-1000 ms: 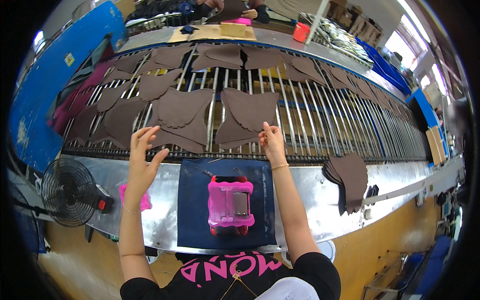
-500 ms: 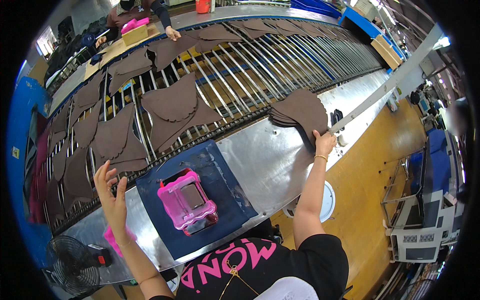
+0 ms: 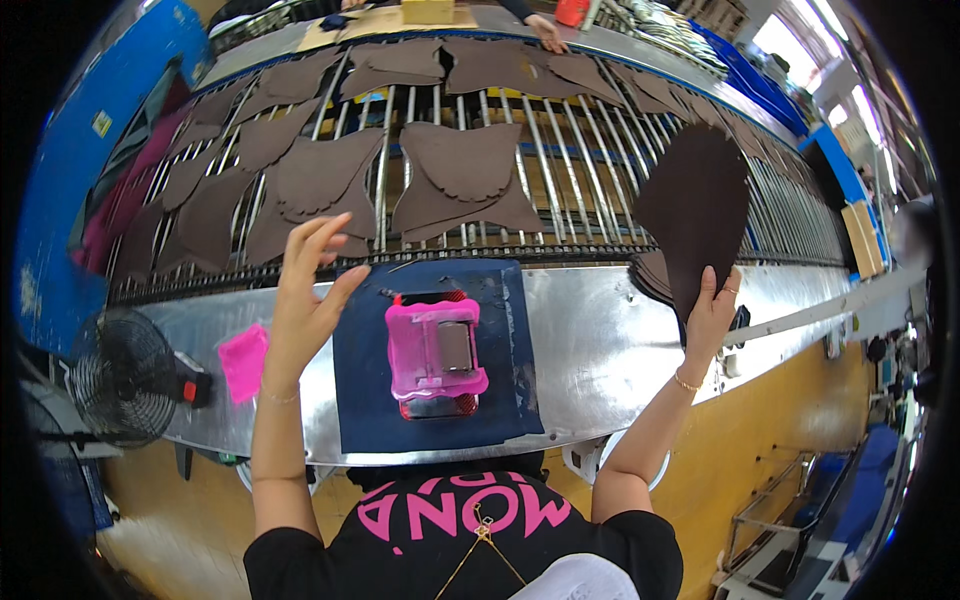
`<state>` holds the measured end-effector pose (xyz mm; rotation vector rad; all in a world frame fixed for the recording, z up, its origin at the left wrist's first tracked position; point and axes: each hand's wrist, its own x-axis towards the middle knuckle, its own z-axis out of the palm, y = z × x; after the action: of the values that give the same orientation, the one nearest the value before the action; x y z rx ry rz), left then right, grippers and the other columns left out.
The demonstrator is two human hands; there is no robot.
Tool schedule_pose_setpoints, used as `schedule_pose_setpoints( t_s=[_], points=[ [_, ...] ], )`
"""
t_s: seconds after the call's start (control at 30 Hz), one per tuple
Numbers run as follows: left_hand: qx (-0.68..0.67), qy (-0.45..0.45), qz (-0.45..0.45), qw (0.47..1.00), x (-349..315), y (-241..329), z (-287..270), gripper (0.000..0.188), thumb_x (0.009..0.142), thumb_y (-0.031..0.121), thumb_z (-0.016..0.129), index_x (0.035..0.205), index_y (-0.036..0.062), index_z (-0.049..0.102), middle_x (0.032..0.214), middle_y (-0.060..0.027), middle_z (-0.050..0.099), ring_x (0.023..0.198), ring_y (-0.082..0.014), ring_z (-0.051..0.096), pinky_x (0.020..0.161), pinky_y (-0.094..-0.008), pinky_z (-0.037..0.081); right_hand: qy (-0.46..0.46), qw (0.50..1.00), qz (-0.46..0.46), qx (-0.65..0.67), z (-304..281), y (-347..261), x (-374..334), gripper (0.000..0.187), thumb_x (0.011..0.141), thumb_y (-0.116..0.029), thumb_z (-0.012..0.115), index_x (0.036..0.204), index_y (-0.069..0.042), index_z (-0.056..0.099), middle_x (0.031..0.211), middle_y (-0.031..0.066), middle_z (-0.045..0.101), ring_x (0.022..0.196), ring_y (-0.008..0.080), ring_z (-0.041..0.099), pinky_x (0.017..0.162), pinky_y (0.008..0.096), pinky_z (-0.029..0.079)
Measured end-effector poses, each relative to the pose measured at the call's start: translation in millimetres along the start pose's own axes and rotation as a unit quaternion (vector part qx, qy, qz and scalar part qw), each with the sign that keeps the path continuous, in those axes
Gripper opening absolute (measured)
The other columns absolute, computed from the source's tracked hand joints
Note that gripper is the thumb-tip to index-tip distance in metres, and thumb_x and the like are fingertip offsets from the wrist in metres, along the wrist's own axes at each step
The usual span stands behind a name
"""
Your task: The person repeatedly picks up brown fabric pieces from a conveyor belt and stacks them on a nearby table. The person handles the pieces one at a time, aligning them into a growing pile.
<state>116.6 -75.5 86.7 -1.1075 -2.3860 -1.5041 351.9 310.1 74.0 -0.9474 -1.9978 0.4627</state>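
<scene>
My right hand (image 3: 710, 320) grips the narrow lower end of a dark brown, leather-like cut piece (image 3: 692, 205), thumb on its near face. The piece stands raised, its wide scalloped end upward, in front of the roller conveyor. Just left of that hand, a stack of similar brown pieces (image 3: 651, 274) lies at the table's far edge, partly hidden. My left hand (image 3: 308, 295) is raised with fingers apart and nothing in it, over the left edge of a dark blue mat (image 3: 510, 405). On the mat sits a pink wavy-edged device (image 3: 408, 350) with a small dark plate inside.
Beyond the metal table (image 3: 590, 375) runs a conveyor of metal rollers (image 3: 565, 185) carrying several overlapping brown pieces (image 3: 458, 165). Another person's hand (image 3: 547, 33) reaches over its far side. A pink pad (image 3: 243, 363) and a black fan (image 3: 135, 377) are at left. A pale bar (image 3: 825, 303) crosses at right.
My right hand has lifted a brown piece off the stack and tilted it upright. My left hand stays raised and open. The view has turned, and the far person's hand appears farther right.
</scene>
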Motion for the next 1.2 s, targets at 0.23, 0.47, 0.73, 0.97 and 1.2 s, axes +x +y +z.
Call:
schedule_pose_setpoints(
  t_s=[0.23,0.47,0.73,0.97,1.2],
  points=[
    [-0.23,-0.012,-0.115,0.966,0,-4,8,0.043,0.086,0.014,0.067,0.125,0.0013,0.052,0.107,-0.0083,0.057,0.086,-0.0137,0.062,0.066,-0.0228,0.051,-0.175,0.894,-0.093,0.403,42,-117,-52,0.025,0.095,-0.015,0.056,0.114,0.0,0.05,0.105,0.0068,0.056,0.096,0.0147,0.051,0.089,0.026,0.039],
    [-0.207,0.088,-0.147,0.963,-31,-4,-75,0.011,0.09,0.009,0.061,0.092,-0.0021,0.061,0.07,-0.0028,0.06,0.058,-0.0104,0.063,0.048,-0.0201,0.047,-0.404,0.818,-0.102,0.397,78,-143,-98,0.038,0.083,-0.007,0.068,0.116,0.001,0.051,0.098,0.0119,0.065,0.092,0.0204,0.064,0.078,0.0292,0.049],
    [-0.097,0.095,-0.139,0.981,-60,-6,-112,0.009,0.087,0.005,0.063,0.094,-0.0019,0.062,0.072,-0.0023,0.062,0.06,-0.0078,0.062,0.053,-0.0189,0.047,-0.387,0.811,-0.282,0.336,81,-167,-112,0.024,0.079,-0.001,0.068,0.103,-0.004,0.064,0.085,0.013,0.068,0.071,0.0244,0.067,0.066,0.0294,0.051],
    [-0.051,-0.052,-0.173,0.982,-57,9,-81,0.006,0.082,0.001,0.064,0.085,-0.0036,0.062,0.067,-0.0064,0.056,0.055,-0.0128,0.062,0.049,-0.0247,0.045,-0.396,0.831,-0.288,0.264,55,-124,-101,0.023,0.076,0.008,0.059,0.095,-0.003,0.066,0.087,0.0111,0.069,0.078,0.0264,0.066,0.071,0.0323,0.051],
    [0.039,-0.185,0.002,0.982,-36,0,-25,0.009,0.079,0.003,0.066,0.087,-0.002,0.064,0.07,-0.0082,0.053,0.055,-0.0187,0.057,0.05,-0.0295,0.042,-0.395,0.881,-0.159,0.206,31,-41,-112,0.013,0.08,0.004,0.064,0.092,0.0,0.066,0.08,0.0109,0.067,0.068,0.0222,0.061,0.064,0.0293,0.047]
  ],
)
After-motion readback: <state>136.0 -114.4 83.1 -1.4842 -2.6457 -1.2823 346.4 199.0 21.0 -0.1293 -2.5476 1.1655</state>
